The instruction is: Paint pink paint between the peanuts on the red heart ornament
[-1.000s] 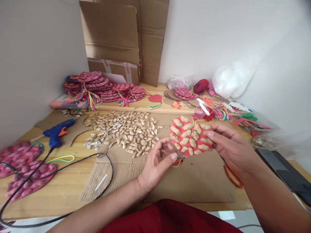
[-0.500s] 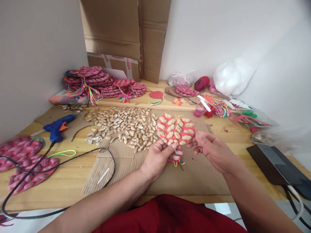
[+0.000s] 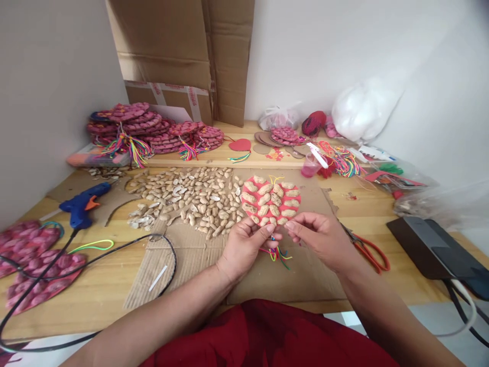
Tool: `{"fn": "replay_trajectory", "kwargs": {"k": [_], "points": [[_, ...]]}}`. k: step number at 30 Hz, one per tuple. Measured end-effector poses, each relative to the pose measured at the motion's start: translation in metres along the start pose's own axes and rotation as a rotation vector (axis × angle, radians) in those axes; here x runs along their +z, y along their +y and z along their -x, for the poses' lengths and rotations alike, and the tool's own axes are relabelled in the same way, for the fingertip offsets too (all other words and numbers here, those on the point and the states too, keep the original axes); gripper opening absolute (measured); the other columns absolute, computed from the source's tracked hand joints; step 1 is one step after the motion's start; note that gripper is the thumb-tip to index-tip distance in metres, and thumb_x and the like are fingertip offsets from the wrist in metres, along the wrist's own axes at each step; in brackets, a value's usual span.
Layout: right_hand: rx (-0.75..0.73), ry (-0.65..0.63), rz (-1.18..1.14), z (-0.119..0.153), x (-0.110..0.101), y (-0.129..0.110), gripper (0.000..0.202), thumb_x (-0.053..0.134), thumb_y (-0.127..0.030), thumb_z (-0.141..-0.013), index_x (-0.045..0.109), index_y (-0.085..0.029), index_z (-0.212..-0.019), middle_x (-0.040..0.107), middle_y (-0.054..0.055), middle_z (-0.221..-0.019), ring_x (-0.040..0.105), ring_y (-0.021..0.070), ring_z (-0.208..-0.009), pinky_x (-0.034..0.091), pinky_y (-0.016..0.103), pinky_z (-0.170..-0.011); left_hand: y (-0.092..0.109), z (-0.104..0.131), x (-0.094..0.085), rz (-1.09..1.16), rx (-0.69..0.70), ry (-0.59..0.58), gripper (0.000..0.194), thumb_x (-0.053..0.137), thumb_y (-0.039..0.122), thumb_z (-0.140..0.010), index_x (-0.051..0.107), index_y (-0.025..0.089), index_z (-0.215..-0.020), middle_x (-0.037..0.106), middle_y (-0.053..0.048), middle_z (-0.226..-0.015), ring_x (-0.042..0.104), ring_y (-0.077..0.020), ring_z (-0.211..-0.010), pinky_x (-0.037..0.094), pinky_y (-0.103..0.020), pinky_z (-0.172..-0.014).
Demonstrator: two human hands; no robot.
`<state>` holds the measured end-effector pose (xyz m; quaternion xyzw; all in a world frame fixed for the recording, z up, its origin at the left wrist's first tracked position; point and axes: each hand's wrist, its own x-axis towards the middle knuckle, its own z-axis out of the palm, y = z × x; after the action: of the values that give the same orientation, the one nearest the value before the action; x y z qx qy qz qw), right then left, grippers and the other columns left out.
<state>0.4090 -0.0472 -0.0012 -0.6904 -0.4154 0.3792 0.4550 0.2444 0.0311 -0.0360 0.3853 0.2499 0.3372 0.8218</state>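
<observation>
Holding a peanut-covered heart (image 3: 271, 201) near its lower tip, the left hand (image 3: 244, 247) has its thumb and fingers closed on it. The thumb and forefinger of the right hand (image 3: 319, 235) are narrowed together at the heart's lower right edge; whether they grip it or only touch it, I cannot tell. The heart rises just beyond both sets of fingers, with its rows of peanuts facing the person. A yellow string (image 3: 275, 179) sticks up from its top, and a colourful tassel (image 3: 281, 256) hangs between the two hands. Beyond the left fingers and to their left, loose peanuts (image 3: 202, 199) lie spread over cardboard (image 3: 290, 285), which also runs beneath both hands. Farther left of those fingers, a blue glue gun (image 3: 81, 205) rests on the wooden worktop (image 3: 367, 209). Right of the right fingers lie scissors (image 3: 371, 254) with orange handles, partly hidden by the hand. Well beyond the fingers are a plain red heart (image 3: 240, 145), stacked pink discs (image 3: 153, 130) to its left and a white bag (image 3: 361, 112) to its right.
</observation>
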Motion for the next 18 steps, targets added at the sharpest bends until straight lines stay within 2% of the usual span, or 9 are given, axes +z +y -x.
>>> {"fn": "replay_trajectory", "kwargs": {"k": [7, 14, 18], "points": [[-0.105, 0.054, -0.135, 0.006, -0.006, 0.002, 0.028, 0.071, -0.049, -0.081, 0.07, -0.021, -0.081, 0.064, 0.0, -0.071, 0.051, 0.0096, -0.06, 0.04, 0.023, -0.053, 0.0, 0.0, 0.0, 0.033, -0.036, 0.022, 0.033, 0.09, 0.032, -0.071, 0.074, 0.012, -0.092, 0.077, -0.005, -0.085, 0.073, -0.0124, -0.069, 0.06, -0.017, -0.059], [-0.208, 0.135, -0.179, 0.013, -0.011, 0.001, 0.021, 0.07, -0.042, -0.086, 0.069, -0.022, -0.081, 0.064, 0.0, -0.07, 0.053, 0.0088, -0.059, 0.045, 0.022, -0.054, 0.001, 0.001, 0.001, 0.049, -0.043, 0.022, 0.033, 0.09, 0.031, -0.071, 0.073, 0.012, -0.091, 0.077, -0.005, -0.086, 0.073, -0.0125, -0.07, 0.06, -0.018, -0.059], [-0.283, 0.206, -0.181, 0.016, -0.005, -0.003, 0.016, 0.069, -0.04, -0.088, 0.069, -0.024, -0.085, 0.068, 0.002, -0.087, 0.061, 0.0104, -0.067, 0.049, 0.023, -0.055, 0.003, 0.003, 0.002, 0.023, -0.037, 0.034, 0.033, 0.09, 0.032, -0.07, 0.072, 0.013, -0.09, 0.076, -0.004, -0.082, 0.072, -0.0125, -0.068, 0.06, -0.02, -0.059]]}}
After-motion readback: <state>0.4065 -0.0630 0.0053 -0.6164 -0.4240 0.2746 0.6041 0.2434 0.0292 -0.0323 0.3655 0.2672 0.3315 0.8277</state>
